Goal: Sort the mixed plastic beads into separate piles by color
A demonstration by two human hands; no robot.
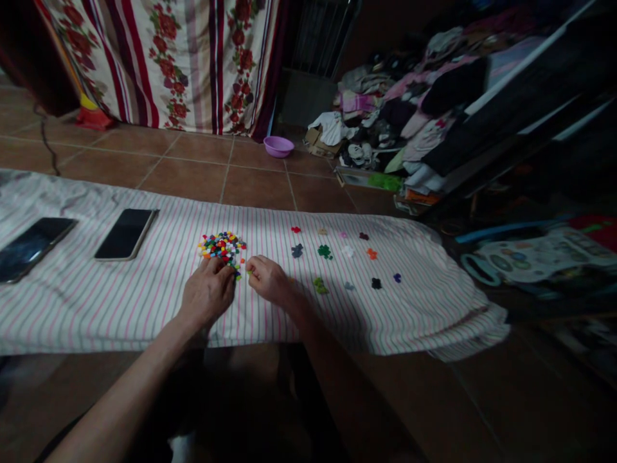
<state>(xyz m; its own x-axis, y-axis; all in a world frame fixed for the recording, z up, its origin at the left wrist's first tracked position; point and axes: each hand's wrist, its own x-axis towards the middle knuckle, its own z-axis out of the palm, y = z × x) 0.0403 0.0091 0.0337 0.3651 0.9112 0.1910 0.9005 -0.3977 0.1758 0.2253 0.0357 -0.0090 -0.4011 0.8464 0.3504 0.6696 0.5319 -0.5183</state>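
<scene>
On the striped cloth lies a heap of small multicoloured plastic pieces (222,247). My left hand (208,288) lies palm down at its near edge, fingers slightly bent and apart, their tips touching the pieces. To the right of the heap, my right hand (268,279) is closed in a pinch, with a tiny lime-green piece (249,272) showing at the fingertips. Further right sit small single-colour groups: lime-green pieces (320,285), dark green pieces (324,251), grey pieces (297,251), orange pieces (371,254), black pieces (376,283) and several others.
Two phones, a black one (126,235) and a darker one (33,247), lie left on the striped cloth (159,289). Beyond it are a tiled floor, a purple basin (278,146), a floral curtain (193,64) and piled clothes (405,103). A light-coloured plastic object (535,257) stands right.
</scene>
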